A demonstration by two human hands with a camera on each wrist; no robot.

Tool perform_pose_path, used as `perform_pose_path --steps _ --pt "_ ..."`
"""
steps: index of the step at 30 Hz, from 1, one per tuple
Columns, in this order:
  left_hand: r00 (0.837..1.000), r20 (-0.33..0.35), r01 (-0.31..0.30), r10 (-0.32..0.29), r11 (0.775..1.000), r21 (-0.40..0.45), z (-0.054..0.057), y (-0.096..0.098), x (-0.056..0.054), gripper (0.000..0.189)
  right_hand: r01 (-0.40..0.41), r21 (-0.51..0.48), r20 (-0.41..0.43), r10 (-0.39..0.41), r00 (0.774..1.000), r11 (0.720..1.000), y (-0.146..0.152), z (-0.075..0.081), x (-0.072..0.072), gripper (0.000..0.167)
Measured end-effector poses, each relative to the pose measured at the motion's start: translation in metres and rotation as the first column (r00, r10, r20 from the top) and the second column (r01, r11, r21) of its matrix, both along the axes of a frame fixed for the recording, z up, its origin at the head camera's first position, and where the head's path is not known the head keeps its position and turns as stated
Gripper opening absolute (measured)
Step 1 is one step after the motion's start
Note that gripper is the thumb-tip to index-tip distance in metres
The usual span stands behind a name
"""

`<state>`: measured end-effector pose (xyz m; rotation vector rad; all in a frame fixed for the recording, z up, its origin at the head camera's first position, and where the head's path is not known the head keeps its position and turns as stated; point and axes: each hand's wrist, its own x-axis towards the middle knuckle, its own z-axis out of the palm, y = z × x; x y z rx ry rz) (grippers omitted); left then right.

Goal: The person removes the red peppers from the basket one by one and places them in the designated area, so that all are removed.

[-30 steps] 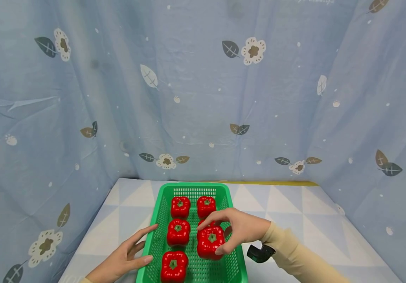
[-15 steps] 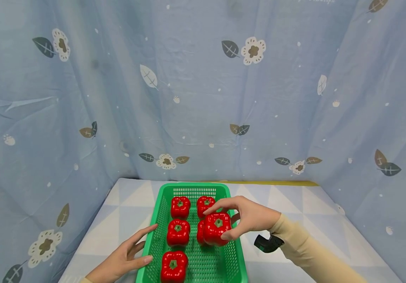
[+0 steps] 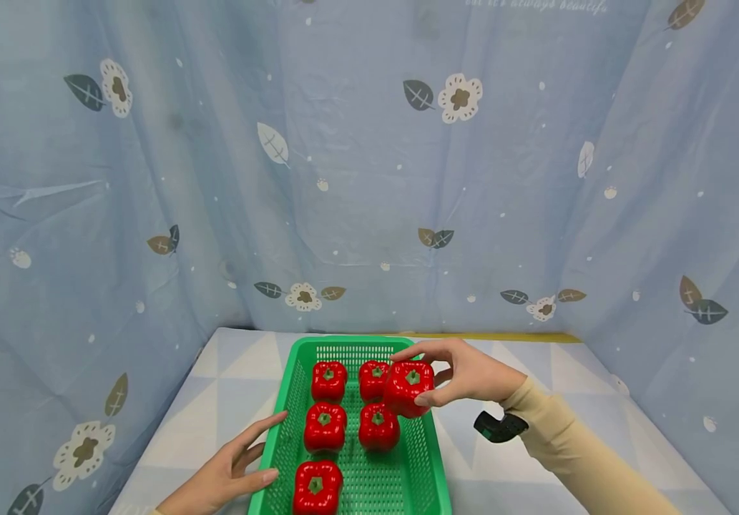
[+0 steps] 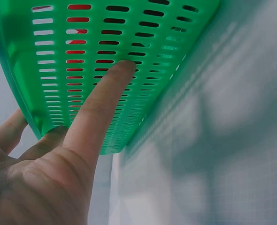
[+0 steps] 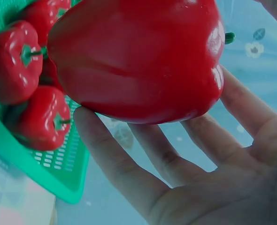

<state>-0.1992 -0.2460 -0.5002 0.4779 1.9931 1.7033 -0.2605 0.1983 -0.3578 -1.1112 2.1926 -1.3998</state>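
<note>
My right hand (image 3: 474, 369) holds a red bell pepper (image 3: 409, 388) between thumb and fingers, above the right side of a green basket (image 3: 438, 472). In the right wrist view the pepper (image 5: 138, 61) fills the upper middle, its green stem at the right, with fingertips beneath it. My left hand (image 3: 227, 463) rests at the basket's left rim. In the left wrist view one straight finger (image 4: 101, 105) touches the slotted outer wall, while others lie by the rim. More red peppers sit in the basket, among them a front-left pepper (image 3: 317, 488) and a middle-right pepper (image 3: 378, 427).
The basket stands on a table (image 3: 524, 429) with a pale triangle-patterned cloth. A blue flowered curtain (image 3: 369, 179) encloses the back and both sides. A black curved piece (image 3: 501, 427) is fixed at the right wrist. Tabletop extends on either side of the basket.
My right hand has raised the pepper and carried it back and to the right, uncovering the middle-right pepper beneath. The left hand has kept its place on the basket.
</note>
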Motion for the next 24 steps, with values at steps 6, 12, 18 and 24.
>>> perform_pose_path --steps 6,12,18,24 --pt "1.0 0.005 -0.006 0.006 1.0 0.003 0.001 0.002 0.004 0.072 0.046 -0.026 0.06 -0.045 0.997 0.999 0.015 -0.001 -0.004 0.055" --pt "1.0 0.025 -0.009 0.008 1.0 0.014 0.0 0.003 0.008 0.072 0.096 -0.032 0.074 -0.093 0.993 0.995 0.027 -0.004 -0.009 0.056" --pt "1.0 0.017 -0.021 0.022 1.0 -0.009 0.003 0.005 0.01 0.071 0.165 -0.037 0.052 -0.163 0.985 0.986 0.037 -0.004 -0.016 0.058" --pt "1.0 -0.001 -0.03 0.03 0.999 -0.028 0.006 0.006 0.012 0.071 0.249 -0.023 0.05 -0.247 0.968 0.968 0.042 -0.001 -0.022 0.058"
